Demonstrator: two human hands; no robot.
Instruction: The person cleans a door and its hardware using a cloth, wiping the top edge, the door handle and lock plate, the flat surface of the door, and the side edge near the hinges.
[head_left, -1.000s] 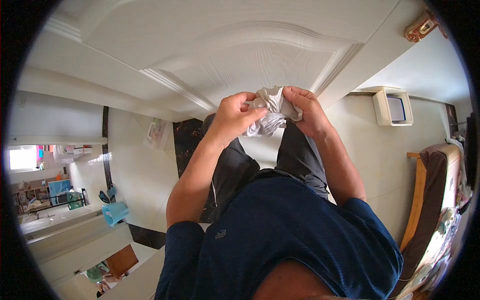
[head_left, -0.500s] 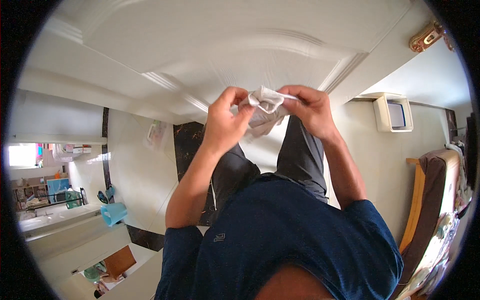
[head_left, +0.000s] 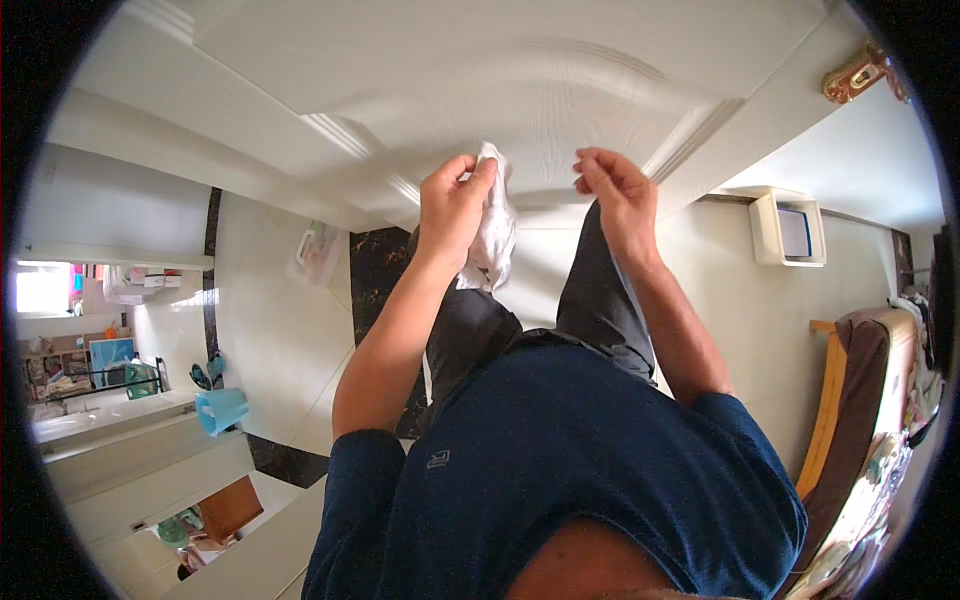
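Note:
A white cloth [head_left: 496, 235] hangs in folds in front of the white panelled door, over my legs. My left hand [head_left: 455, 205] pinches its top edge between thumb and fingers, and the rest drops freely below. Its exact kind does not show. To the right, my right hand [head_left: 618, 195] is apart from the cloth, near the door panel. Its fingers are loosely bent and separated, with nothing seen in them. The white door [head_left: 540, 110] stands upright just beyond both hands.
A bronze-coloured door handle [head_left: 853, 78] juts out at the upper right. A white bin [head_left: 762, 230] stands on the floor beyond it. Farther right is a bed with a wooden frame [head_left: 822, 400]. On the left are a light-blue bucket [head_left: 220, 410] and a clear plastic container [head_left: 317, 255].
My right hand has let go of the cloth and is now apart from it. The cloth, earlier bunched between both hands, now hangs lengthwise from my left hand.

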